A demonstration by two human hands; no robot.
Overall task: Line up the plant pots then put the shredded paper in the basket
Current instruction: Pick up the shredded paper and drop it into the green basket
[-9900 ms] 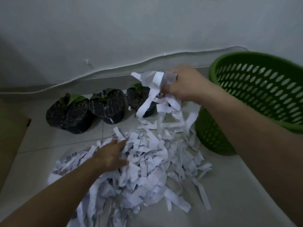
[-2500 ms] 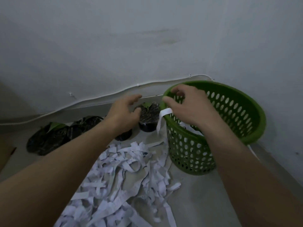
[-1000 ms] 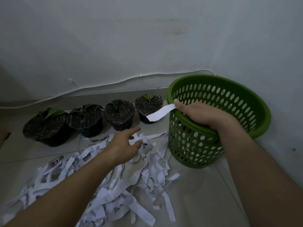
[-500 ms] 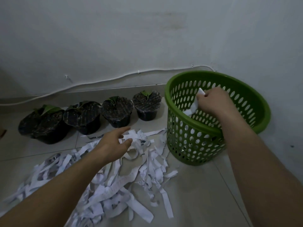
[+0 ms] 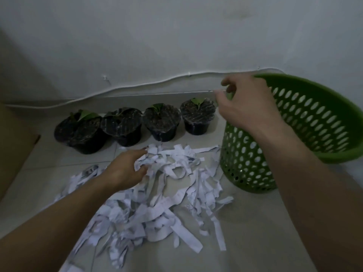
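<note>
Several black plant pots (image 5: 161,124) with small green leaves stand in a row along the wall. White shredded paper (image 5: 157,203) lies spread over the tiled floor in front of them. A green perforated basket (image 5: 253,163) stands at the right. My left hand (image 5: 127,169) rests on the far part of the paper pile, fingers curling into the strips. My right hand (image 5: 245,107) hangs over the basket's left rim, fingers loosely apart, holding nothing.
A white cable (image 5: 137,86) runs along the base of the wall behind the pots. A brown cardboard piece (image 5: 13,146) stands at the left edge. The wall corner is just behind the basket.
My right hand has let go of the paper strip over the basket and come back out to the left rim. My left hand has settled further onto the paper pile.
</note>
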